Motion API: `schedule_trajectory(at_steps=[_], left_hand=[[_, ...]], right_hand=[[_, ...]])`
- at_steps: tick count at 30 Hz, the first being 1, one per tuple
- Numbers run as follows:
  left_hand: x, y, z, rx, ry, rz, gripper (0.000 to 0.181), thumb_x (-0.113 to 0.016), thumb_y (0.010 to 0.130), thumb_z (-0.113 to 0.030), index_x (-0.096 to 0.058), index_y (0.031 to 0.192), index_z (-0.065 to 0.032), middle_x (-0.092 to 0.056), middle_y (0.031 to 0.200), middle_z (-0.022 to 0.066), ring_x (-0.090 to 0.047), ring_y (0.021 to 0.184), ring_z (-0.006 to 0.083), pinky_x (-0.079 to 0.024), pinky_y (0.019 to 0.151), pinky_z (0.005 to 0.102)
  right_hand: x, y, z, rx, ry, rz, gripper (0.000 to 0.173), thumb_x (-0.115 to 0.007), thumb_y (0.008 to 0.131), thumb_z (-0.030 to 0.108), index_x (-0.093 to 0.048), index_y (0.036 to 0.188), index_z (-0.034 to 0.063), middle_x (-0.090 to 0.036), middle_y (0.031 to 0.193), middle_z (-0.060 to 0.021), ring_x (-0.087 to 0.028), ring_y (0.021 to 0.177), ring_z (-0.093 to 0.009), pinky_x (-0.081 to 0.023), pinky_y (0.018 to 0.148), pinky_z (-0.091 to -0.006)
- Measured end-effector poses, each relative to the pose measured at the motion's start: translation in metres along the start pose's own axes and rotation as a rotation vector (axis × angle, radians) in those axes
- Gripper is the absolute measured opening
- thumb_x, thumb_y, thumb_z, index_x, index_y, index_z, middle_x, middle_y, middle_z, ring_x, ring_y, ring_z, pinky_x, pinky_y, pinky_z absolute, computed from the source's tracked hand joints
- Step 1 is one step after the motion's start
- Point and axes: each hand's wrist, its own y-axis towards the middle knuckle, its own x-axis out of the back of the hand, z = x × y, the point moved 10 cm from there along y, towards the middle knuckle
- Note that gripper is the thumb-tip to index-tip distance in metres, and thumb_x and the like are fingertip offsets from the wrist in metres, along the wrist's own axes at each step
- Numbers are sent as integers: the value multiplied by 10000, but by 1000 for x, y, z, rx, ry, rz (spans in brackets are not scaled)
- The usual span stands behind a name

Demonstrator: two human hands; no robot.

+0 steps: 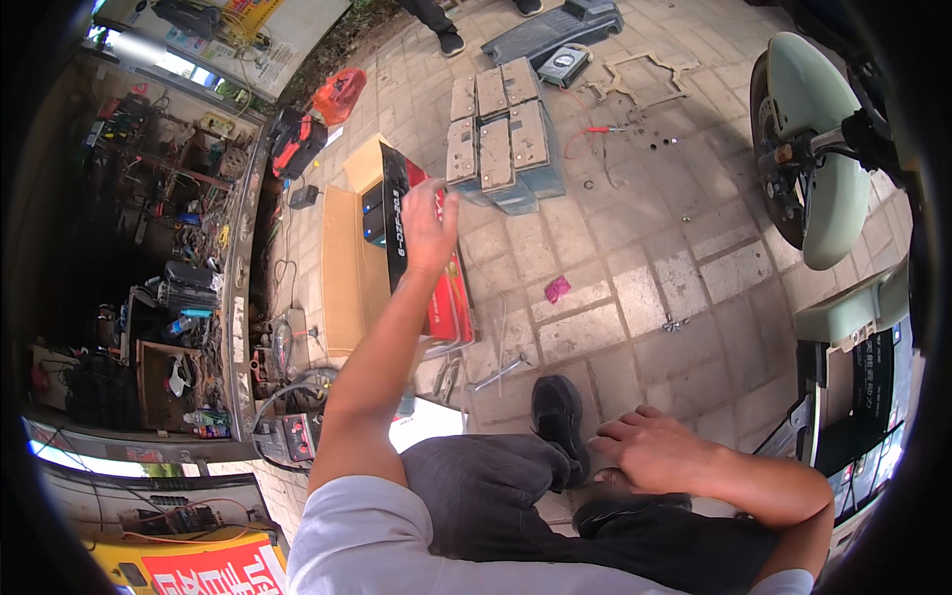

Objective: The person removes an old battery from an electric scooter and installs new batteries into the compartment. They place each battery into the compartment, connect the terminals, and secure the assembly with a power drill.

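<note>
My left hand (431, 227) is stretched out over the red-and-black printed side of a cardboard box (448, 294). Its fingers overlap the printed cardboard, and whether they grip it is hidden. The box stands with its plain brown flap (343, 271) folded out; dark batteries (373, 216) show inside. Just beyond it, several dusty used batteries (497, 145) are packed together on the paving. Near my lower leg and black shoe (559, 416), my right hand (647, 450) hangs palm down with loosely spread fingers and nothing in it.
A wrench (500, 372) and pliers (446, 378) lie before me. At right stand a pale green front fender (814, 149) and an open vehicle body (848, 372). A tool-filled cabinet (242, 297) borders the left. Farther off are a meter (565, 65) and a person's shoe (451, 43).
</note>
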Motion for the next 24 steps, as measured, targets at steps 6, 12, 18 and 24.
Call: schedule_trajectory(at_steps=[6, 12, 18, 24], left_hand=[[42, -99, 230, 1237, -292, -56, 484, -481, 1040, -399, -547, 1326, -14, -659, 1203, 178, -662, 1030, 271, -507, 929, 403], [-51, -108, 209, 920, -153, 198, 529, -560, 987, -441, -527, 1403, -115, -592, 1304, 207, -580, 1186, 307, -476, 982, 440], [-70, -60, 183, 710, 148, 455, 551, -718, 860, -425, -633, 1292, -95, -571, 1323, 229, -556, 1212, 351, -458, 1016, 412], [-44, -66, 320, 709, 104, 414, 547, -743, 829, -291, -612, 1311, -68, -592, 1311, 202, -551, 1245, 370, -450, 1053, 423]], right_hand=[[-52, -22, -32, -125, -121, 358, 447, -604, 936, 443, -639, 1173, 66, -650, 1154, -130, -616, 1081, -326, -450, 933, -460], [-55, -55, -45, -246, -52, 186, 450, -603, 936, 463, -654, 1153, 72, -663, 1129, -130, -616, 1099, -342, -456, 934, -488], [-70, -64, -46, -398, -78, 328, 475, -587, 939, 478, -643, 1183, 74, -659, 1146, -136, -617, 1108, -348, -451, 952, -499], [-61, -67, -60, -521, -80, 232, 539, -613, 908, 513, -643, 1225, 78, -666, 1181, -145, -628, 1097, -362, -461, 972, -495]])
